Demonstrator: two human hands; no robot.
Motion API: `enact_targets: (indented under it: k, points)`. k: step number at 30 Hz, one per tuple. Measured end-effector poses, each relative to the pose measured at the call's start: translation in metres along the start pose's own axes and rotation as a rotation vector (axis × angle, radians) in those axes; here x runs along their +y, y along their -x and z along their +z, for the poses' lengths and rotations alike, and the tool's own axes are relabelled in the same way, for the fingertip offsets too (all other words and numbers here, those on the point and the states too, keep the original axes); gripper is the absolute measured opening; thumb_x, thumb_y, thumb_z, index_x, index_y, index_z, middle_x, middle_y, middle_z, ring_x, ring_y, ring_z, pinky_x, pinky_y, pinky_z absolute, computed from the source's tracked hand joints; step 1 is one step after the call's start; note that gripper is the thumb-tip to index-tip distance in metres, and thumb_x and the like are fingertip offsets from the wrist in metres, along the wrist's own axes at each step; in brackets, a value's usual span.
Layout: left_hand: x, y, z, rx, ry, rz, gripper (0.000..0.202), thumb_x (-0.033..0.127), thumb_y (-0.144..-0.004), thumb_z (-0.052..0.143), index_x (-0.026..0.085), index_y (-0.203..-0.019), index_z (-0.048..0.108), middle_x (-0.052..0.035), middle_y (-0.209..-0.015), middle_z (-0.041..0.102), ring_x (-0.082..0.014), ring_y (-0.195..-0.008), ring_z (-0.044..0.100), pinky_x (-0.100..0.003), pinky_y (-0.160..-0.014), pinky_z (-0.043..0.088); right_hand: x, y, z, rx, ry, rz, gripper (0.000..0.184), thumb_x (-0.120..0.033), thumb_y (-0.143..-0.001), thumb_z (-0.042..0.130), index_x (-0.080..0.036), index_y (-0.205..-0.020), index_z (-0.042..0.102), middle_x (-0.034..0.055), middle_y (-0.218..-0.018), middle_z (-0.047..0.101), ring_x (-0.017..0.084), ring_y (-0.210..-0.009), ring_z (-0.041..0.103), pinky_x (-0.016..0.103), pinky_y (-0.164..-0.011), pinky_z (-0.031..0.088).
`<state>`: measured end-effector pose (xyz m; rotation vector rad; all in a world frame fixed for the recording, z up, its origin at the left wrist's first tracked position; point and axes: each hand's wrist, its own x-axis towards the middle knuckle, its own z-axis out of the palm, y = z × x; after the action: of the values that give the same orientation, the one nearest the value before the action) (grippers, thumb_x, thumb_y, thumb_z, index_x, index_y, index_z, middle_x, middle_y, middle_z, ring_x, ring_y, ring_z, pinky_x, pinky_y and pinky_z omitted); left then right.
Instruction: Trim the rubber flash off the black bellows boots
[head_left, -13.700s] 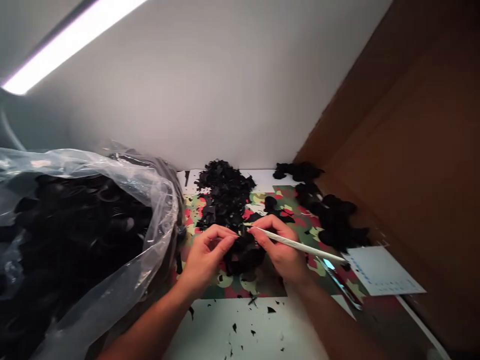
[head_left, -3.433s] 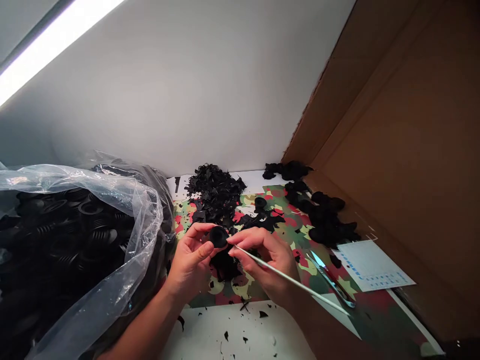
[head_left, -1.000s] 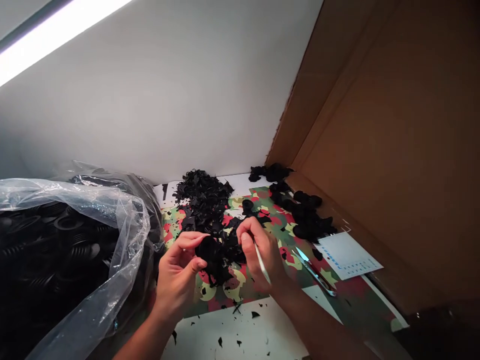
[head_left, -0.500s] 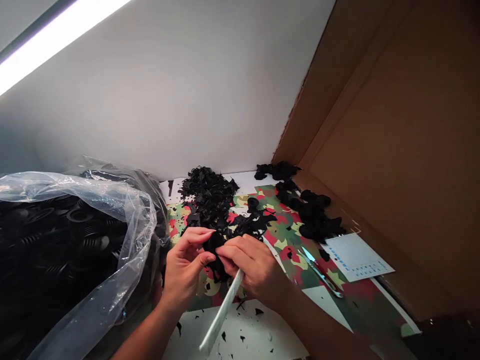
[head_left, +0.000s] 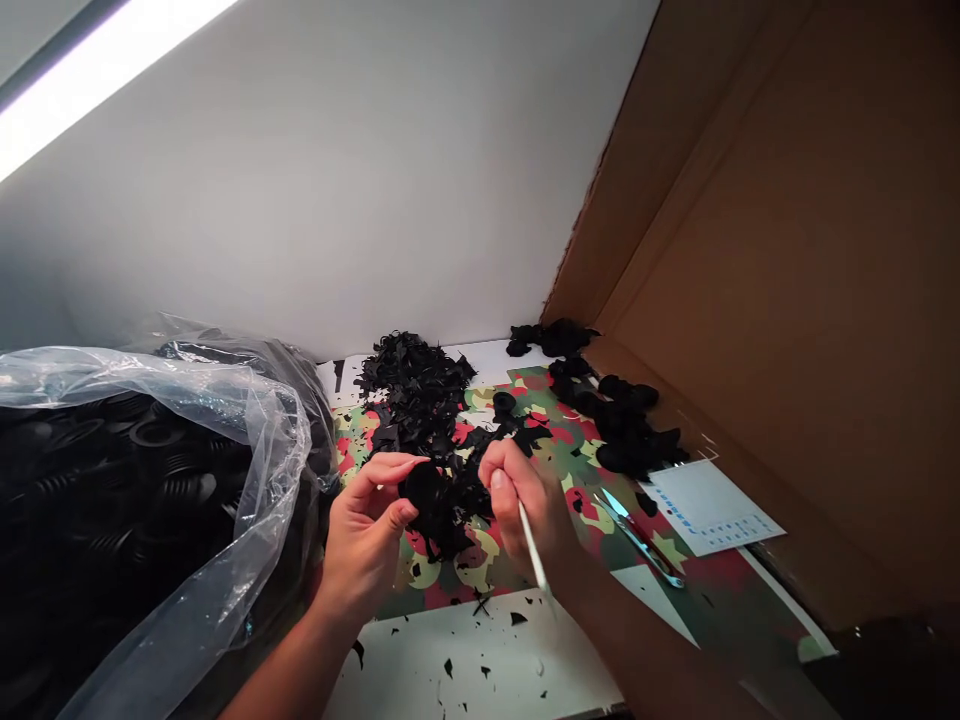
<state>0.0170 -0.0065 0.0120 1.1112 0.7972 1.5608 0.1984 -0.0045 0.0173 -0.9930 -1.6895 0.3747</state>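
Between the thumb and fingers of my left hand (head_left: 367,525) is a round black rubber part (head_left: 424,490). My right hand (head_left: 529,505) is a little to the right of it, apart from it, with its fingers closed around a thin white stick-like tool (head_left: 534,550). The tool's lower end points down toward me; its other end is hidden in my fist. Just beyond my hands lies a heap of black rubber scraps (head_left: 420,385), spread over a camouflage-patterned sheet (head_left: 480,565).
A clear plastic bag (head_left: 281,430) full of ribbed black rubber parts (head_left: 184,490) stands at left. To the right are small scissors-like snips (head_left: 641,540), a printed white card (head_left: 716,510) and a pile of black parts (head_left: 630,425) along a cardboard wall (head_left: 810,330).
My right hand has moved away from the black part to the right, and the white tool has swung from pointing lower left to lower right. My left hand keeps its hold.
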Motion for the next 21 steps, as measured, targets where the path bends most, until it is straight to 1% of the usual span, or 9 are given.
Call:
enact_targets:
  k: [1,3,5,7,11,15,19,21]
  points:
    - [0.000,0.000,-0.001,0.001,-0.003,0.002,0.023,0.031,-0.068,0.093,0.023,-0.087,0.082,-0.0076,-0.094,0.077,-0.0202,-0.089,0.072,-0.030,-0.079,0.058,-0.002,0.001,0.000,-0.017,0.000,-0.044,0.029,-0.015,-0.099,0.039,-0.024,-0.072,0.042,-0.0048,-0.060,0.046,0.012,-0.051,0.047,0.024,-0.049,0.040]
    - [-0.001,0.001,-0.001,0.002,-0.017,0.012,0.023,0.033,-0.069,0.093,0.023,-0.087,0.082,-0.0079,-0.093,0.077,-0.0206,-0.088,0.072,-0.030,-0.079,0.058,-0.004,0.001,0.002,-0.042,-0.006,-0.134,0.027,-0.015,-0.101,0.046,-0.023,-0.075,0.053,-0.0021,-0.065,0.057,0.013,-0.057,0.055,0.024,-0.054,0.047]
    - [-0.001,0.002,-0.002,0.000,-0.033,0.019,0.023,0.034,-0.069,0.092,0.023,-0.087,0.083,-0.0079,-0.093,0.077,-0.0210,-0.088,0.072,-0.031,-0.079,0.058,-0.004,0.001,0.004,-0.055,-0.017,-0.214,0.018,-0.015,-0.101,0.052,-0.021,-0.091,0.065,0.0021,-0.077,0.068,0.015,-0.067,0.065,0.025,-0.061,0.053]
    - [-0.002,0.002,-0.003,-0.008,-0.046,0.022,0.022,0.034,-0.069,0.092,0.023,-0.087,0.083,-0.0076,-0.092,0.077,-0.0212,-0.088,0.072,-0.030,-0.079,0.057,-0.004,0.001,0.005,-0.061,-0.006,-0.281,0.018,-0.014,-0.101,0.054,-0.021,-0.103,0.070,0.0047,-0.085,0.073,0.016,-0.073,0.069,0.026,-0.065,0.057]
    - [-0.003,0.003,-0.005,-0.034,-0.072,0.027,0.023,0.033,-0.071,0.092,0.025,-0.090,0.083,-0.0067,-0.094,0.077,-0.0201,-0.091,0.071,-0.029,-0.083,0.055,-0.003,0.001,0.006,-0.078,0.085,-0.373,0.017,-0.013,-0.100,0.055,-0.018,-0.102,0.072,0.0055,-0.082,0.075,0.016,-0.068,0.068,0.028,-0.062,0.055]
    - [-0.005,0.002,-0.006,-0.032,-0.101,0.012,0.023,0.032,-0.071,0.091,0.024,-0.090,0.083,-0.0071,-0.094,0.077,-0.0208,-0.090,0.070,-0.030,-0.082,0.055,-0.002,0.002,0.005,-0.088,0.128,-0.419,0.015,-0.013,-0.100,0.056,-0.017,-0.099,0.071,0.0057,-0.082,0.077,0.015,-0.065,0.065,0.029,-0.058,0.051]
    - [-0.005,0.002,-0.004,0.000,-0.118,0.002,0.024,0.034,-0.067,0.093,0.022,-0.086,0.083,-0.0079,-0.092,0.076,-0.0218,-0.088,0.070,-0.031,-0.081,0.055,-0.004,0.006,0.009,-0.119,0.164,-0.405,0.022,-0.008,-0.099,0.051,-0.020,-0.092,0.068,0.0028,-0.075,0.073,0.014,-0.061,0.062,0.029,-0.056,0.046]
    - [-0.004,0.002,-0.001,0.014,-0.123,0.009,0.025,0.034,-0.066,0.094,0.022,-0.084,0.083,-0.0077,-0.090,0.076,-0.0212,-0.086,0.070,-0.030,-0.078,0.055,-0.003,0.007,0.013,-0.105,0.171,-0.369,0.024,-0.006,-0.097,0.049,-0.020,-0.086,0.066,0.0013,-0.070,0.069,0.014,-0.059,0.060,0.029,-0.057,0.046]
